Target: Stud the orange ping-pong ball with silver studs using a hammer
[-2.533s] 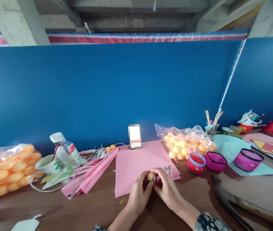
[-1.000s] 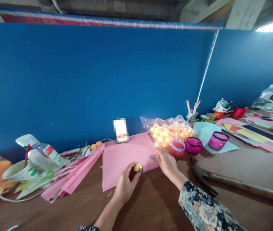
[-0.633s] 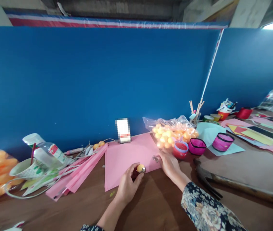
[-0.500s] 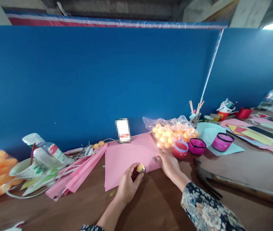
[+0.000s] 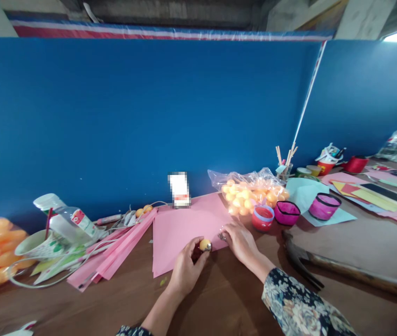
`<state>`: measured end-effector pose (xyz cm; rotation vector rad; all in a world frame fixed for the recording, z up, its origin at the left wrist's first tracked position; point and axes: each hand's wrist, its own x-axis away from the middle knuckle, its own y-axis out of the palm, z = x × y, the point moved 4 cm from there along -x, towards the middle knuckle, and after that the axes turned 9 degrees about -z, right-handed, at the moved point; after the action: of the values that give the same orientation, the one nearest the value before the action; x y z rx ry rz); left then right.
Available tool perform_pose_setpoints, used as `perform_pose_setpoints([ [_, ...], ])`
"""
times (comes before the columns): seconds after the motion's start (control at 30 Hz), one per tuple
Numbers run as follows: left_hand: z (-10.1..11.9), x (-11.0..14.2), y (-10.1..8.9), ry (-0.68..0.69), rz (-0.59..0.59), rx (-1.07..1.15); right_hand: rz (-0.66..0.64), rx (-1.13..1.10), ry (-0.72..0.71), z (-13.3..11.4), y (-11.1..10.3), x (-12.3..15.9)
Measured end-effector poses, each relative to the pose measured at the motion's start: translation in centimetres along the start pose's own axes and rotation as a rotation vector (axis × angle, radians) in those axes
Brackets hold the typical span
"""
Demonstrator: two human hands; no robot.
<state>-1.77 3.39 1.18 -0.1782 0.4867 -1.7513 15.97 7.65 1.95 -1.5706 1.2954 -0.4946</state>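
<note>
A small yellow-orange ball (image 5: 204, 245) with silvery bits on its right side is pinched between the thumb and fingers of my left hand (image 5: 184, 267), just over the front edge of the pink paper (image 5: 184, 233). To its right, my right hand (image 5: 241, 243) reaches down at the paper's right edge, its fingertips closed over a little heap of shiny silver pieces (image 5: 221, 235). Those fingers partly cover the heap, and whatever they pinch is too small to make out.
Bags of orange balls (image 5: 242, 198) stand behind my right hand and at far left. Nearby are a red fabric cup (image 5: 263, 221), magenta cups (image 5: 287, 213) and a hammer-like tool (image 5: 356, 270). Left lie pink strips (image 5: 114, 256), a bottle (image 5: 75, 223) and a paper cup (image 5: 32, 245).
My hands were together at the ball; they parted, the left keeping it. My right hand went to the silver heap, and its fingers have just moved left over it.
</note>
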Motion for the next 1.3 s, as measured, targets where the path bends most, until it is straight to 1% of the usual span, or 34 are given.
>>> perform_pose_setpoints([
  [0.1, 0.1, 0.0, 0.0, -0.006, 0.001, 0.016, 0.000, -0.062, -0.004, 0.5, 0.3, -0.1],
  [0.23, -0.1, 0.0, 0.1, -0.008, -0.012, 0.024, 0.003, -0.140, 0.021, 1.9, 0.3, -0.5],
  [0.33, -0.3, 0.0, 0.1, -0.009, -0.029, 0.027, -0.034, -0.200, 0.003, 2.5, 0.2, -0.7],
  [0.47, -0.4, -0.1, 0.1, -0.001, -0.019, 0.023, -0.092, -0.263, -0.039, 2.3, -0.1, -0.6],
  [0.67, -0.3, -0.1, 0.1, 0.004, -0.018, 0.007, -0.092, -0.161, -0.107, 0.8, -0.5, -0.5],
  [0.77, -0.4, -0.1, 0.0, 0.007, -0.011, -0.008, -0.103, -0.145, -0.127, 0.5, -0.5, -0.6],
  [0.97, -0.4, -0.1, 0.1, 0.013, -0.021, -0.007, 0.004, -0.110, -0.102, 1.2, -0.6, -0.8],
  [1.03, -0.5, -0.1, 0.1, 0.009, -0.028, -0.004, 0.015, -0.109, -0.091, 1.3, -0.7, -0.8],
  [1.1, -0.5, -0.1, 0.1, 0.007, -0.031, -0.003, 0.015, -0.099, -0.087, 1.1, -0.7, -0.8],
  [1.3, -0.4, -0.1, 0.1, 0.009, -0.027, -0.022, -0.029, -0.043, -0.169, -0.2, -0.5, -0.7],
])
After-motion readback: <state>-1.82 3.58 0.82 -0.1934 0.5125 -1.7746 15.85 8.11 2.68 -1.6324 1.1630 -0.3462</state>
